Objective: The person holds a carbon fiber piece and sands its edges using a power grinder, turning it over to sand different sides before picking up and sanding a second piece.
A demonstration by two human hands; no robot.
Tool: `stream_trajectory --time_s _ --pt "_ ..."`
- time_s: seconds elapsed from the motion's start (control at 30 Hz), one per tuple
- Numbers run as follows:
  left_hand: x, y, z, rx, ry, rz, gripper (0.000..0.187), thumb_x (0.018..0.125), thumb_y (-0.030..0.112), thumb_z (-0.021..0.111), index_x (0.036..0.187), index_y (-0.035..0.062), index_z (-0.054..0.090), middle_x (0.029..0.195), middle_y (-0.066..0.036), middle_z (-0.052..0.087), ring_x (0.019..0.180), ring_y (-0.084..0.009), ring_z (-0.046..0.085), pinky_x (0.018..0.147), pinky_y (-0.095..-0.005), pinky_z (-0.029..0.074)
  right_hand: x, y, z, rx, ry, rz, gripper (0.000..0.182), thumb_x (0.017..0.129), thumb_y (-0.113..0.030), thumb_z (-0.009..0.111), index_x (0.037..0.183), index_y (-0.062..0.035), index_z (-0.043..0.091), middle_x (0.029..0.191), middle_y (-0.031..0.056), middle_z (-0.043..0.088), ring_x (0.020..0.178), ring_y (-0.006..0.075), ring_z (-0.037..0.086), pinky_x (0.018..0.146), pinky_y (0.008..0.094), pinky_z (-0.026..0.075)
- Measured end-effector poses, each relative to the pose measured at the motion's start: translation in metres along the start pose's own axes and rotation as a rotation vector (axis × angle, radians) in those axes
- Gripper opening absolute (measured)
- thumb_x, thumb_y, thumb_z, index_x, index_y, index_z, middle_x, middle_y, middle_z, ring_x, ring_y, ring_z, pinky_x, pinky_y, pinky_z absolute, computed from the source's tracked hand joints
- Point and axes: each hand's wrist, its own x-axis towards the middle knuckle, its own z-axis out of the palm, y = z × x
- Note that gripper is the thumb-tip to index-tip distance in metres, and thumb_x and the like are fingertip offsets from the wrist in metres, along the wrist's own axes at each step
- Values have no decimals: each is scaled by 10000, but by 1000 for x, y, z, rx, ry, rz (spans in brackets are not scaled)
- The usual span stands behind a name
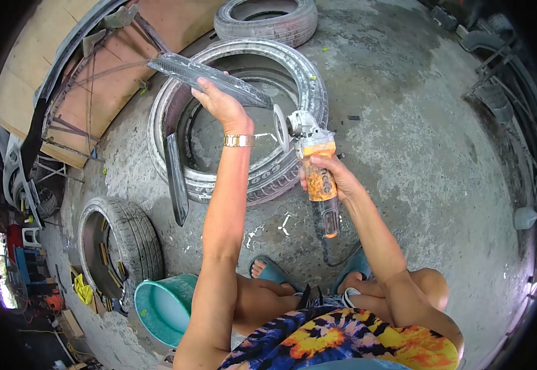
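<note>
My left hand (224,106) is wrapped round a long, dark, carbon-patterned trim piece (179,66), held out over a dusty tire (165,102) lying flat on the floor. My right hand (336,177) grips the orange body of an angle grinder (319,151), its grey head pointing away from me. The grinder's pale disc (280,128) stands nearly edge-on, close to the right end of the trim piece. Against the tire's left side rests a second dark trim piece (176,182), long and narrow.
Another tire (268,26) lies at the back; one more tire (134,237) is at the left with small blocks inside. A green bucket (188,290) of whitish liquid stands by my left arm. Metal frames with dark panels line the left. The grinder's cord (325,250) trails towards my feet.
</note>
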Motion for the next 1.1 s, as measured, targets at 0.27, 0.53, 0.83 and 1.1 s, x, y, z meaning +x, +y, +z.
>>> stream_trajectory --time_s 0.27,0.53,0.83,1.1 --pt "-2 1 -1 -11 -15 -63 812 1037 502 373 1538 -34 24 1557 -211 248 1350 -285 403 1109 -378 354 -1 3 2 24 9 15 441 854 -288 729 1136 -6 541 868 117 661 722 196 688 637 320 610" --pt "-8 7 -1 292 -70 44 783 1039 514 336 1507 -93 178 1581 -237 213 1455 -306 253 1183 -356 204 -2 -1 0 1 37 4 429 848 -261 736 1124 2 538 864 116 662 714 205 689 634 332 611" --pt "-9 7 -4 391 -245 102 707 1049 466 361 1467 -101 305 1547 -214 318 1434 -282 306 1178 -350 216 -3 -10 -6 -121 12 26 440 838 -267 749 1111 5 536 853 111 655 705 189 686 620 320 606" --pt "-5 -5 -4 400 -303 176 587 1068 416 339 1374 -76 436 1297 -184 548 1166 -256 519 1029 -346 377 -2 -10 -10 -133 13 41 441 837 -261 751 1118 3 537 850 109 650 696 173 676 636 319 612"
